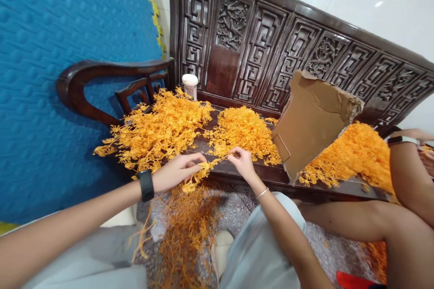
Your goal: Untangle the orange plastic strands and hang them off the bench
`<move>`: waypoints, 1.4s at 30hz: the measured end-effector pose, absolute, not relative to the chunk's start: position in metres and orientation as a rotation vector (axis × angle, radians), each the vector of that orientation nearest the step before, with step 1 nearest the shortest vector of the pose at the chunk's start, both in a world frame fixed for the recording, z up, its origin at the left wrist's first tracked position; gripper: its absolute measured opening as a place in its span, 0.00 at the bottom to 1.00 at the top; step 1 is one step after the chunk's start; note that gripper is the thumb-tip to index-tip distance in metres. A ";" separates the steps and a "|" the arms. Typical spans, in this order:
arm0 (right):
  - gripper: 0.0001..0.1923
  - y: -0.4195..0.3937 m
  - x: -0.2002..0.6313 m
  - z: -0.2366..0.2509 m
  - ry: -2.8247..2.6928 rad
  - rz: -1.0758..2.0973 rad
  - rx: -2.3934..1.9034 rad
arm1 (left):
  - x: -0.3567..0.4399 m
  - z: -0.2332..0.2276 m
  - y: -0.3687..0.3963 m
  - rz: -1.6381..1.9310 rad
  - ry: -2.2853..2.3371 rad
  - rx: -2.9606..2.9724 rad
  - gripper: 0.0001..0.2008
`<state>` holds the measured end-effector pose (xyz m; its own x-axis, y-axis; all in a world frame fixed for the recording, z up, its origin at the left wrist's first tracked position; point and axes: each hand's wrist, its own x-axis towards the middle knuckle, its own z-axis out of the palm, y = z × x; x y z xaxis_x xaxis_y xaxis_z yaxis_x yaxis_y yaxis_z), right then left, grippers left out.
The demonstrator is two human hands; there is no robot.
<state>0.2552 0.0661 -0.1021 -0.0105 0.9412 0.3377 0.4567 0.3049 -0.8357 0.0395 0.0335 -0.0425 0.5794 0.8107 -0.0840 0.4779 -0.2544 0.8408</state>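
My left hand (178, 171), with a black watch on its wrist, and my right hand (241, 161), with a thin bracelet, both pinch one orange branching sprig (200, 174) at the front edge of a dark carved wooden bench (237, 169). Two heaps of the same orange sprigs lie on the bench seat: a loose spread one (159, 128) on the left and a denser one (242, 131) in the middle. More orange strands (186, 230) lie on the speckled floor between my knees.
A torn cardboard sheet (312, 122) leans on the bench, with a third orange heap (352, 153) to its right. A white-capped jar (190, 85) stands at the bench back. Another person's arm (407, 167) and leg are at the right. A blue textured mat (68, 54) covers the left.
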 end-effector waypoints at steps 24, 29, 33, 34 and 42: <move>0.14 0.114 0.315 -0.120 -1.370 0.511 -1.470 | 0.015 -0.038 0.039 0.652 1.262 2.010 0.14; 0.11 0.107 0.300 -0.112 -1.325 0.636 -1.369 | 0.023 -0.031 0.038 0.681 1.180 2.010 0.14; 0.11 0.092 0.282 -0.102 -1.469 1.048 -1.144 | 0.033 -0.025 0.035 0.619 1.043 1.997 0.14; 0.12 0.087 0.277 -0.100 -1.514 1.139 -1.089 | 0.035 -0.024 0.034 0.596 1.019 1.994 0.14; 0.15 0.064 0.264 -0.089 -1.619 1.412 -0.890 | 0.047 -0.031 0.037 0.536 0.975 2.108 0.14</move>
<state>0.2640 0.0642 -0.0888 -0.4377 0.8916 0.1158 0.0067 0.1320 -0.9912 0.0465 0.0372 -0.0306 0.6241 0.7789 0.0626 0.4695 -0.4378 0.7667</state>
